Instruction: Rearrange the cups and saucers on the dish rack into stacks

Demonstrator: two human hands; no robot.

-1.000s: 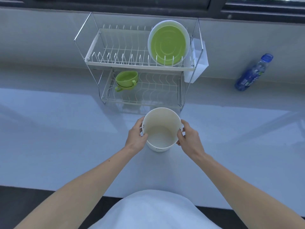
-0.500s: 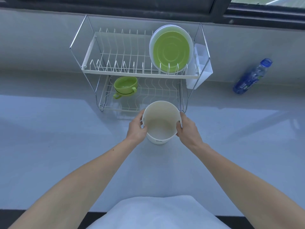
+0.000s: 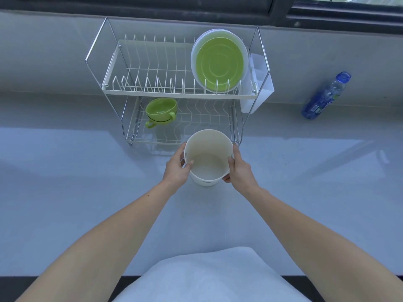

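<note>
I've got both hands on the white bucket (image 3: 208, 158), w/ nothing visible inside it, just the pale bottom. Left hand (image 3: 177, 168) grasps its left wall, thumb hooked over the rim; right hand (image 3: 239, 168) grasps the right wall, thumb on the rim, fingers wrapped round the outside lower down. Bucket sits upright just in front of the dish rack (image 3: 174, 94), its far rim overlapping the rack's lower front edge from my view; can't tell if it rests on the grey counter (image 3: 65, 182) or is lifted a bit.

Rack contents: top tier holds the saucers (image 3: 219, 62) at the right end, standing on edge in the slots, a green one in front w/ white ones packed behind it. Rest of the top slots look bare. Bottom tier has the green cups (image 3: 161, 112) at the left, two nested one in the other, handles pointing front-left and right. White cutlery holder (image 3: 258, 88) hangs on the rack's right side; can't see anything in it.

Blue bottle (image 3: 326, 95) lies well apart on the right, by the wall.
</note>
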